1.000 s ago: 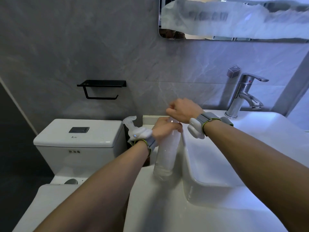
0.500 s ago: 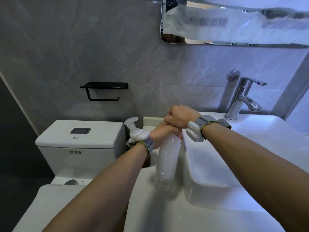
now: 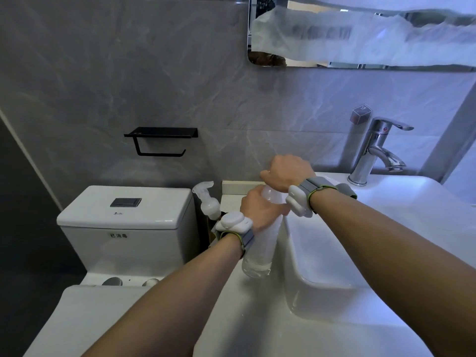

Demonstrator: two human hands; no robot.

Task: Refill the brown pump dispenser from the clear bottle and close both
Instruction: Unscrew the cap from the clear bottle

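The clear bottle [image 3: 260,251] stands upright on the white counter [image 3: 239,318], just left of the basin. My left hand [image 3: 260,210] grips its upper body. My right hand [image 3: 286,172] is curled over the bottle's top, so the cap is hidden. Behind my left wrist, a white pump head [image 3: 206,199] sticks up; the dispenser's brown body is mostly hidden by my left wrist and the band on it.
A white basin [image 3: 334,266] sits to the right with a chrome faucet [image 3: 373,150] at its back. A toilet tank [image 3: 126,222] stands to the left, under a black wall holder [image 3: 161,137]. A mirror [image 3: 360,32] hangs above.
My right hand came down from just above the bottle onto its top and closed over it. The left hand kept its hold on the bottle.
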